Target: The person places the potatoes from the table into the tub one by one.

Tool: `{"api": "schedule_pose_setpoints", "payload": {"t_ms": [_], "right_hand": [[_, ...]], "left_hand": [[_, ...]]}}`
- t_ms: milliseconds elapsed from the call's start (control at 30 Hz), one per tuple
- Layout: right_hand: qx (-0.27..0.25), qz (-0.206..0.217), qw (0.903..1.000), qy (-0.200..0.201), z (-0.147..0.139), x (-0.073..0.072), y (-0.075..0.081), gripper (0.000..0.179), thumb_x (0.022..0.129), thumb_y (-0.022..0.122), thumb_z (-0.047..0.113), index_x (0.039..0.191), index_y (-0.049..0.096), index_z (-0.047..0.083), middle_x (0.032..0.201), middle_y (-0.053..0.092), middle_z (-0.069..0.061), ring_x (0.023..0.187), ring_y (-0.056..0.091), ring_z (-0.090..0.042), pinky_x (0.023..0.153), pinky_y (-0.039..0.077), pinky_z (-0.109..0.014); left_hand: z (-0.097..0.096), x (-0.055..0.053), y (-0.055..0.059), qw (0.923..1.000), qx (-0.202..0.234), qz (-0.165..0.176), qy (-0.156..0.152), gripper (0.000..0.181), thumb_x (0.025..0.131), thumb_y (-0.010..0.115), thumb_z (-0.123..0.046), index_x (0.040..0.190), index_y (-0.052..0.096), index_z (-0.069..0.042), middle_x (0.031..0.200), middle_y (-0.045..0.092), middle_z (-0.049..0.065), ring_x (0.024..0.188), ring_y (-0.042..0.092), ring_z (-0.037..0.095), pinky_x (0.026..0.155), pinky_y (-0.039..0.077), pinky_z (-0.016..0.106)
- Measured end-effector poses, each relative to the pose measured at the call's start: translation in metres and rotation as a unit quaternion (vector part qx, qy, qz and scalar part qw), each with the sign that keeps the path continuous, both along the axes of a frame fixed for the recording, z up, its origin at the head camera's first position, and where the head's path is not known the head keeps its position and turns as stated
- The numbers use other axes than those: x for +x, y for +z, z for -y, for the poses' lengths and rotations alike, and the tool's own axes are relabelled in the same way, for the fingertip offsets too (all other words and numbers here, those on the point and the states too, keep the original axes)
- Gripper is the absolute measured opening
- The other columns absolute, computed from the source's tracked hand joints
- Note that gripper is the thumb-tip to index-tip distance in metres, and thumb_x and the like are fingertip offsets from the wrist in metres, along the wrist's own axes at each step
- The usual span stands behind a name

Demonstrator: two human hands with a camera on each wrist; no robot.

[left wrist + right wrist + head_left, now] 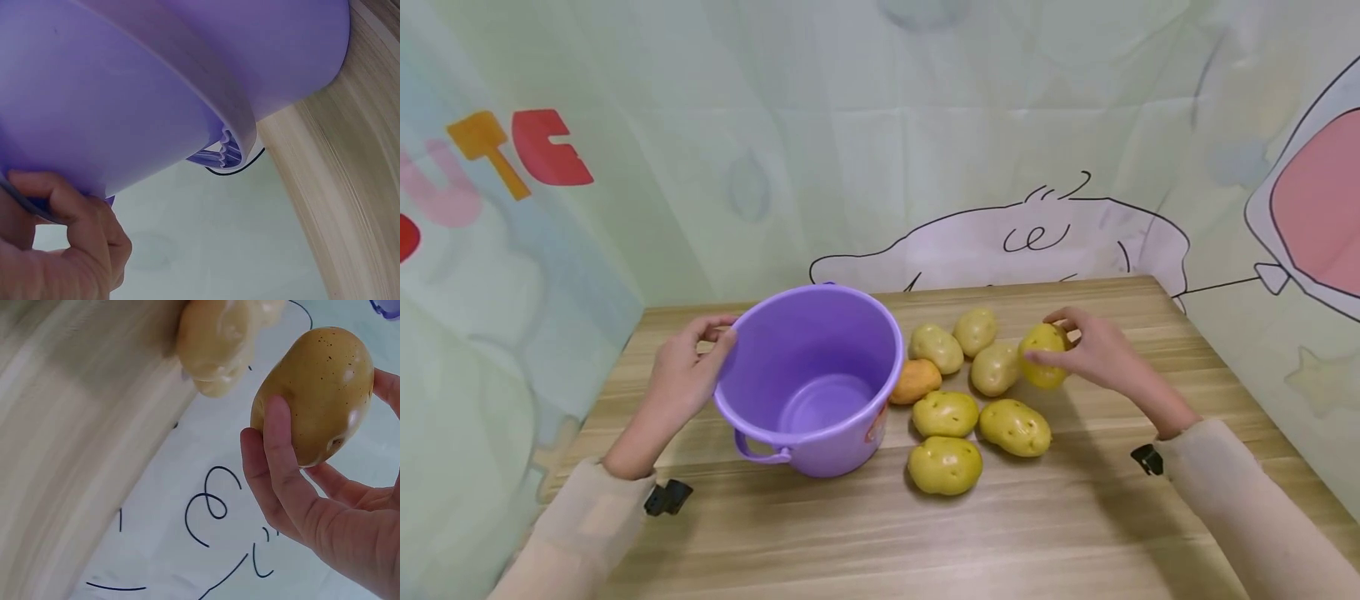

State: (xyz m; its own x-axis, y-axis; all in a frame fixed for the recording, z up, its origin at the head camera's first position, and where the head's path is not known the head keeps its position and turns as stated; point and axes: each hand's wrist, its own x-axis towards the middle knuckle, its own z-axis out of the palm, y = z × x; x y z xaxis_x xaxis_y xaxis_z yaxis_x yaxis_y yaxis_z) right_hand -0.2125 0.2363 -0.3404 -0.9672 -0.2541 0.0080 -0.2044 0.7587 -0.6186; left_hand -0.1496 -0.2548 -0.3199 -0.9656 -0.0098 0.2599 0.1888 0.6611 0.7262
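At the table, grips bucket rim with left hand and one potato with right hand; looks early, with none yet inside, other potatoes left alongside.

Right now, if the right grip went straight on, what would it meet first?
Probably the pale potato just left of the held potato; depth is unclear, so the right grip may pass above.

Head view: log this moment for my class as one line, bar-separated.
left hand: grips bucket by rim | right hand: holds potato | bucket: nothing visible inside | other potatoes: on table
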Motion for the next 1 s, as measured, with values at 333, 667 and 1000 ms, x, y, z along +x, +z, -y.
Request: {"api": "schedule_pose_setpoints", "payload": {"t_ms": [333, 667, 1000], "right_hand": [[-0.022, 0.000, 0.9996, 0.020, 0.010, -0.001, 0.017, 0.068, 0.084, 0.079, 0.043, 0.131, 0.056, 0.000, 0.126, 0.059, -0.027, 0.099, 0.065, -0.035, 0.070, 0.058, -0.036], [-0.018, -0.002, 0.9990, 0.040, 0.022, -0.003, 0.039, 0.069, 0.084, 0.078, 0.047, 0.134, 0.058, 0.004, 0.131, 0.058, -0.025, 0.097, 0.068, -0.033, 0.072, 0.058, -0.039], [-0.029, -0.018, 0.9975, 0.062, 0.044, -0.003, 0.069, 0.061, 0.084, 0.078, 0.044, 0.132, 0.061, 0.009, 0.129, 0.060, -0.020, 0.094, 0.067, -0.029, 0.071, 0.054, -0.037]], "left_hand": [[0.000, -0.001, -0.002, 1.0000, 0.000, 0.003, 0.004, 0.043, 0.107, 0.046, -0.025, 0.133, 0.053, 0.009, 0.111, 0.059, 0.030, 0.079, 0.072, 0.039, 0.054, 0.055, 0.021], [0.000, 0.000, 0.000, 1.0000, -0.005, -0.003, 0.000, 0.043, 0.107, 0.046, -0.025, 0.133, 0.053, 0.008, 0.110, 0.059, 0.029, 0.077, 0.071, 0.039, 0.053, 0.054, 0.021], [0.000, 0.001, -0.001, 1.0000, -0.007, -0.005, 0.002, 0.043, 0.107, 0.047, -0.026, 0.132, 0.054, 0.008, 0.109, 0.059, 0.028, 0.076, 0.071, 0.037, 0.054, 0.055, 0.022]]}}
